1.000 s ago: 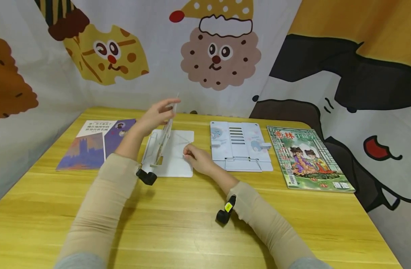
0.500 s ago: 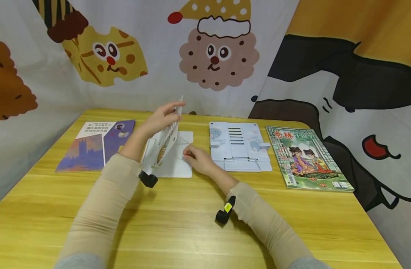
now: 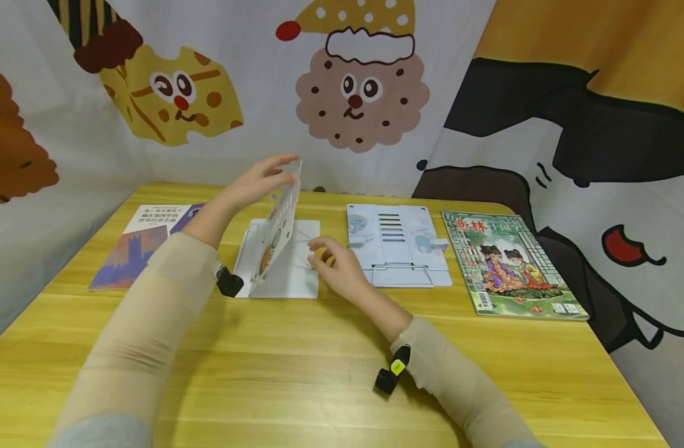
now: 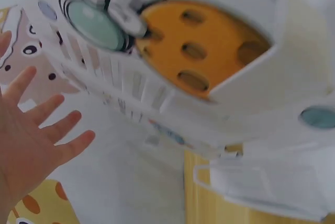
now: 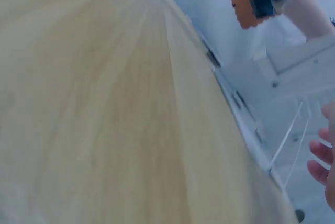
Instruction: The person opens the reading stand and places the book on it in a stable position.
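A white book stand is partly unfolded at centre left, its printed panel (image 3: 285, 208) tilted up over the flat base (image 3: 299, 286). Against the panel's upper edge lies my left hand (image 3: 249, 188), fingers extended. The left wrist view shows these fingers spread beside the panel's slots, near an orange printed biscuit (image 4: 172, 41); the thumb is mostly hidden. My right hand (image 3: 344, 270) is at the base's right side with loosely bent fingers, thumb and forefinger apart. Close to its fingertips runs the thin wire support (image 5: 287, 137) in the right wrist view.
A second book stand (image 3: 394, 239), pale blue with slots, lies flat right of my right hand. Farther right lies a green magazine (image 3: 510, 264). A purple book (image 3: 145, 249) lies at the left, partly covered by my left forearm. A printed curtain (image 3: 364, 124) hangs behind the table.
The panel has tilted a little further right, its printed face coming into view. My left hand has shifted slightly up and left. My right hand's fingers have loosened from a closed pinch.
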Demonstrator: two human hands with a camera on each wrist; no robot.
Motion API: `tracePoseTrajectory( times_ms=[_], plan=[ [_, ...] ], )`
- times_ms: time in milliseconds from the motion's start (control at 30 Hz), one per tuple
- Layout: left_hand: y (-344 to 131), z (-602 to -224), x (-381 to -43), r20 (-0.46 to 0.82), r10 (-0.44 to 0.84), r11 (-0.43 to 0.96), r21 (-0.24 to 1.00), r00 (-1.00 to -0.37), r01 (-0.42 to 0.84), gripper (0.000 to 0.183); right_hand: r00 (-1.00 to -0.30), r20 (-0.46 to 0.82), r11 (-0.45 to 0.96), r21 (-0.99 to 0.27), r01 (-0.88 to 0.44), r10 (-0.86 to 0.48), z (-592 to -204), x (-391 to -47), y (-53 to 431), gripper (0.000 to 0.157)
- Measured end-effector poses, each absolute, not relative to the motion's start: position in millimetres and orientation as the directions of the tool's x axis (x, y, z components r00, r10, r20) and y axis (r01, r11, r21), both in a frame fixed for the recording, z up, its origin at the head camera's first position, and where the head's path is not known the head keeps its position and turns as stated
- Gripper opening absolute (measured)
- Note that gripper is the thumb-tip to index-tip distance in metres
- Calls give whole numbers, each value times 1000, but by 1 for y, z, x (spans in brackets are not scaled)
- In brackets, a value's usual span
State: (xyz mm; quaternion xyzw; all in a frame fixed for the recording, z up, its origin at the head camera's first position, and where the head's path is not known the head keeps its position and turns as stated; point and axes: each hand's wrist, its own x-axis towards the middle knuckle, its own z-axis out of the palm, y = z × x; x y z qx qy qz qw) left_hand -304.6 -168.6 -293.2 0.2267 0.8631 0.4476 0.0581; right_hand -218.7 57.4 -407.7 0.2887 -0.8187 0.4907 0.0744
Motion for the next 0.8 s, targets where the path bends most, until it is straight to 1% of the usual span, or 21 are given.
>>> tracePoseTrajectory(
  times_ms=[100, 167, 300, 367, 433, 600, 667, 800],
  plan=[
    [-169, -291, -313, 102, 429, 515, 789, -898, 336, 64, -804, 479, 303, -754, -583, -353, -398, -210, 55, 25],
    [-168, -291, -316, 99, 419, 524, 785, -902, 330, 64, -776, 542, 259, -738, -623, -322, -392, -205, 52, 29],
    [-165, -295, -321, 93, 424, 521, 788, -901, 327, 64, -694, 660, 173, -677, -715, -287, -381, -194, 43, 48],
    [-163, -298, -323, 88, 434, 513, 794, -897, 326, 63, -666, 687, 164, -650, -742, -290, -378, -190, 37, 56],
    [-161, -300, -323, 71, 440, 503, 806, -895, 312, 63, -651, 696, 173, -631, -756, -304, -376, -188, 32, 61],
    [-153, -286, -304, 44, 440, 476, 835, -897, 275, 60, -650, 690, 227, -610, -759, -319, -374, -187, 21, 58],
    [-154, -289, -305, 48, 432, 464, 844, -901, 268, 59, -664, 682, 246, -618, -747, -306, -372, -186, 18, 52],
    [-160, -305, -321, 64, 412, 454, 851, -909, 265, 61, -679, 678, 259, -628, -734, -281, -370, -186, 17, 40]
  ],
)
